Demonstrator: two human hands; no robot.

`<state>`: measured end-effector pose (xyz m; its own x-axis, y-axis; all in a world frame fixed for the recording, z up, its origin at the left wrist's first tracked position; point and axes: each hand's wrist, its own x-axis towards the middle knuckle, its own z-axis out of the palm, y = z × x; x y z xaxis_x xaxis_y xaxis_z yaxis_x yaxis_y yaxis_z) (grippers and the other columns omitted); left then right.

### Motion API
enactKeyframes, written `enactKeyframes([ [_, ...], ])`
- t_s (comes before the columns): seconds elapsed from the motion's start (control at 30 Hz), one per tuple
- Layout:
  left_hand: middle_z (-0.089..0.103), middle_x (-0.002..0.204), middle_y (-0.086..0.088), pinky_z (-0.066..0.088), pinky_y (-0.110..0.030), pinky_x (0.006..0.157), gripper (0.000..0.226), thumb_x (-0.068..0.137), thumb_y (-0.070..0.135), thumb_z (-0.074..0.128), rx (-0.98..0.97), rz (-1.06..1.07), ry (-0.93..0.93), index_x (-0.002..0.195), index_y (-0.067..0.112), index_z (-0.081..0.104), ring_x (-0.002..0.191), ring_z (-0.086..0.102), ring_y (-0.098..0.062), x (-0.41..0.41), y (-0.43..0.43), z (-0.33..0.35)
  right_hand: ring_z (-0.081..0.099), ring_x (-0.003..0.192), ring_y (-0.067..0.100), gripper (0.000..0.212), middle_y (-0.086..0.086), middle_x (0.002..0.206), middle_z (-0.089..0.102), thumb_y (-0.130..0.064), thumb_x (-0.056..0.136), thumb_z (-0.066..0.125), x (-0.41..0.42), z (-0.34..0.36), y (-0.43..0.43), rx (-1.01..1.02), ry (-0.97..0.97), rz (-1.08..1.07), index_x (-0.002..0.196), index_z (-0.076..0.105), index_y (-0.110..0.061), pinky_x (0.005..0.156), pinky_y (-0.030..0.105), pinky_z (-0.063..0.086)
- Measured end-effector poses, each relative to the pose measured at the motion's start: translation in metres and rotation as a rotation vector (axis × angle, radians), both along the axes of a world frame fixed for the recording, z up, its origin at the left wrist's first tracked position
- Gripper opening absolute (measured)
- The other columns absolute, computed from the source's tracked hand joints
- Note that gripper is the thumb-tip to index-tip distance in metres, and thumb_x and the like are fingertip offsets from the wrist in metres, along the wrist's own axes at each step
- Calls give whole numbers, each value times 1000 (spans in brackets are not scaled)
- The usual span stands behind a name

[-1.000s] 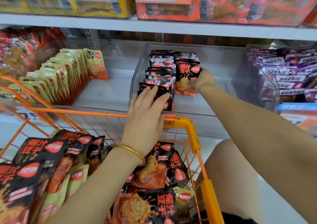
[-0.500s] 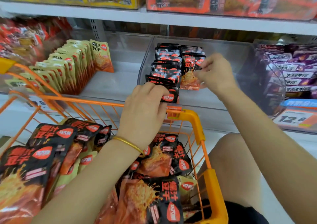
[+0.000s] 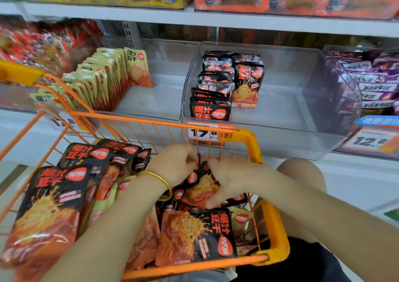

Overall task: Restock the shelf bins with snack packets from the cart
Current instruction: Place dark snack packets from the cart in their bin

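Both hands are down inside the orange wire cart (image 3: 248, 138), among several black and orange snack packets. My left hand (image 3: 174, 165), with a gold bangle on the wrist, pinches the top of a black packet (image 3: 199, 185) lying near the cart's far wall. My right hand (image 3: 228, 179) grips the same packet from the right, thumb curled under its edge. On the shelf above, the clear bin (image 3: 276, 117) holds a row of matching black packets (image 3: 212, 91) along its left side; its right half is bare.
A left bin holds a row of yellow packets (image 3: 103, 76). A purple-packet bin (image 3: 375, 83) stands at the right. Price tags (image 3: 207, 133) hang on the shelf edge behind the cart rim. My bare knee (image 3: 302, 173) is just right of the cart.
Both hands have left the shelf bin and dropped into the cart, where they now take hold of a black packet. The view has tilted down slightly.
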<state>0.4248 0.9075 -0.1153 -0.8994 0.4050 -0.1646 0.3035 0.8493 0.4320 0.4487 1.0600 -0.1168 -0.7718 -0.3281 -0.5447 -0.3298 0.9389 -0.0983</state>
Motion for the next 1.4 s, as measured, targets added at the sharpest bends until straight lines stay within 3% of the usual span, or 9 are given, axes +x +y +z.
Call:
enactKeyframes([
  [0.17, 63, 109, 1, 39, -17, 78, 20, 90, 21, 58, 108, 52, -53, 108, 15, 62, 98, 57, -13, -1, 1, -2, 52, 102, 26, 83, 10, 120, 38, -46, 69, 79, 1, 6, -1, -170, 137, -161, 127, 36, -6, 76, 33, 46],
  [0.4, 62, 101, 0, 48, -22, 86, 37, 81, 10, 70, 565, 67, -383, 112, 18, 52, 97, 61, -16, 2, 7, 6, 53, 104, 23, 44, 6, 111, 55, -16, 79, 73, 11, 26, 11, -403, 297, -274, 116, 51, -8, 87, 36, 46],
  [0.5, 67, 96, 2, 49, -13, 77, 33, 80, -1, 68, 710, 37, -389, 102, 20, 56, 88, 62, -7, 4, 10, 10, 53, 102, 14, 44, -3, 109, 56, -3, 77, 71, 14, 40, 22, -651, 360, -371, 117, 55, -13, 82, 17, 43],
  [0.67, 66, 83, 3, 47, -15, 56, 23, 80, 9, 70, 923, 125, -284, 97, 21, 61, 64, 59, 1, -3, 19, 33, 60, 62, 3, 23, -4, 75, 66, 2, 77, 72, 15, 57, 45, -1173, 154, -561, 95, 61, -9, 58, 21, 49],
  [0.77, 67, 88, -3, 49, -21, 59, 21, 83, 12, 67, 987, 172, -184, 102, 13, 59, 72, 60, -9, -11, 33, 46, 55, 67, 14, 30, 7, 73, 63, -12, 69, 77, 2, 61, 62, -1141, 137, -595, 87, 63, 8, 67, 28, 42],
  [0.87, 62, 101, 0, 48, -23, 82, 25, 86, 11, 63, 910, 197, 92, 109, 13, 54, 95, 57, -12, -18, 47, 50, 49, 59, 15, 23, 2, 64, 64, -26, 61, 78, -30, 66, 90, -1263, 273, -825, 74, 67, -11, 59, 25, 32],
  [1.07, 48, 135, -8, 24, -40, 110, 40, 84, 26, 56, 307, -26, 598, 121, 14, 58, 132, 35, -27, -33, 47, 23, 39, 29, 0, 27, 1, 56, 51, -9, 76, 77, -111, 31, 130, -1002, 487, -1095, 67, 53, -19, 29, 11, 23],
  [1.23, 32, 150, -6, 16, -48, 115, 45, 89, 24, 57, 207, -69, 544, 133, 20, 49, 141, 19, -27, -31, 48, 10, 65, 84, 30, 30, 16, 95, 68, -19, 72, 81, -157, 2, 137, -702, 476, -1073, 97, 67, -9, 82, 39, 55],
  [1.4, 42, 142, -13, 26, -55, 110, 47, 82, 21, 59, 231, -80, 582, 128, 17, 53, 136, 30, -34, -34, 47, 5, 62, 102, 33, 31, 17, 109, 66, -24, 80, 73, -168, 3, 126, -556, 558, -1038, 100, 62, -3, 84, 36, 48],
])
